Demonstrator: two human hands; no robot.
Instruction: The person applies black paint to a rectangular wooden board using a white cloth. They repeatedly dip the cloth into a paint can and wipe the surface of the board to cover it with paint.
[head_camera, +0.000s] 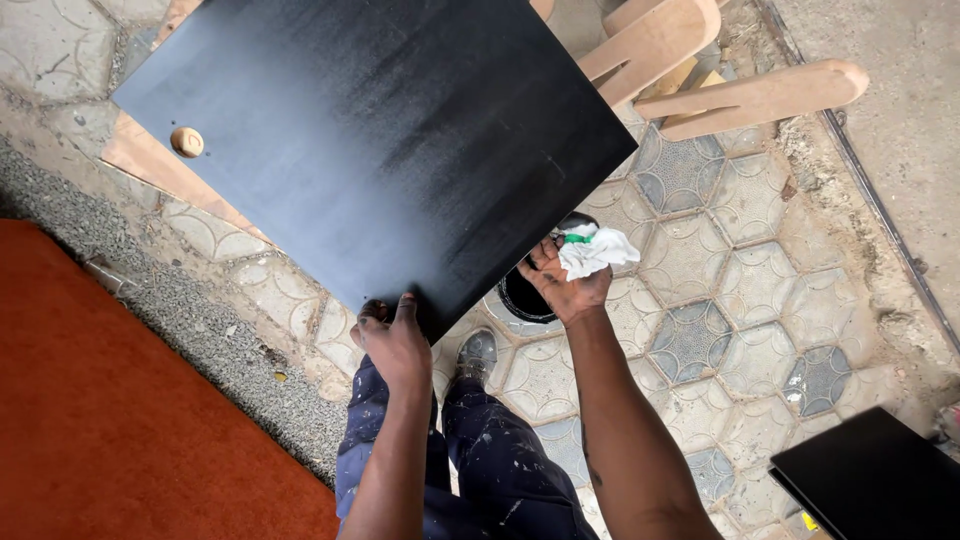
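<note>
**Black panel held at its near edge, rag at the ready**

Black and matt, the large flat panel (380, 140) fills the upper middle of the view, tilted over the paving, its far side resting on a pale wooden frame (690, 70). 1 round wooden knob (187, 142) shows near its far left corner.

The left hand (392, 340) clamps the near corner, thumb on top, fingers curled under the edge. The right hand (565, 280) is closed around a crumpled white rag (597, 250) with a touch of green, pressed against the panel's near edge. Just beneath that hand sits a round dark tub (522, 300), partly hidden by the panel.

By the look of it, the step in hand is wiping or staining along the panel's edge; a next stroke would call for a steady left grip while the rag travels along the edge.

Paint-flecked blue trousers (500, 460) stand on patterned paving tiles (740, 300). A gravel strip (190, 320) and an orange-red surface (110, 420) lie to the left; another black panel (870, 475) lies at lower right.
</note>
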